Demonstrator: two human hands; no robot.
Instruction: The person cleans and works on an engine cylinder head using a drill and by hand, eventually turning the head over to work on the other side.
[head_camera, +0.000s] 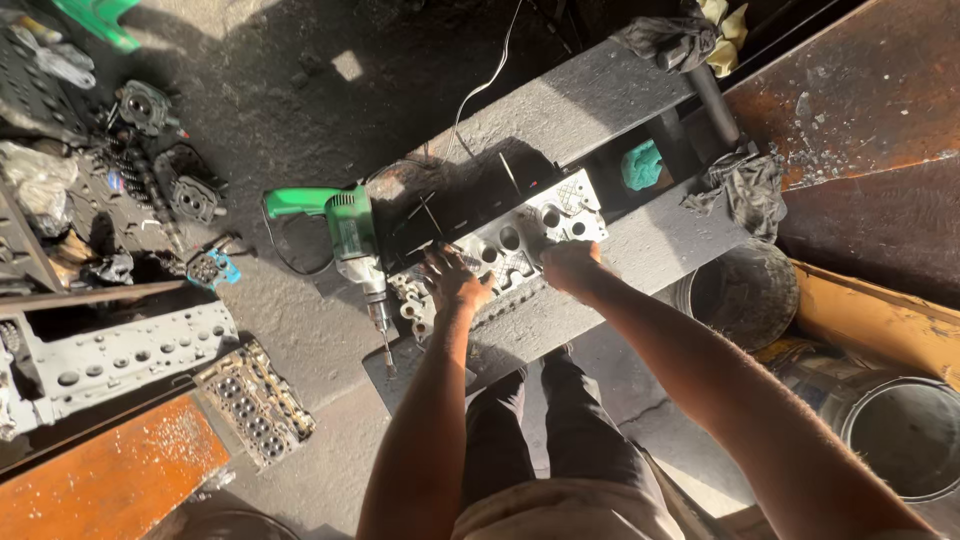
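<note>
Both hands are resting on a cylinder head (520, 245) that is lying across two grey beams (640, 250) over a dark gap. The left hand (452, 280) is lying flat on the head's near left part, fingers spread, gripping nothing. The right hand (570, 265) is pressing on the near edge towards the right end; its fingers are curling over the rim, though whether they are truly clasping it is hard to tell in the glare. A green drill (345, 235) is lying just left of the head, its bit (385, 345) pointing towards the person. A teal rag (642, 165) is sitting in the gap beyond the head. Two more heads (130, 350) (255, 400) are lying on the floor at lower left, well apart from the hands. Buckets (740, 290) are standing to the right.
</note>
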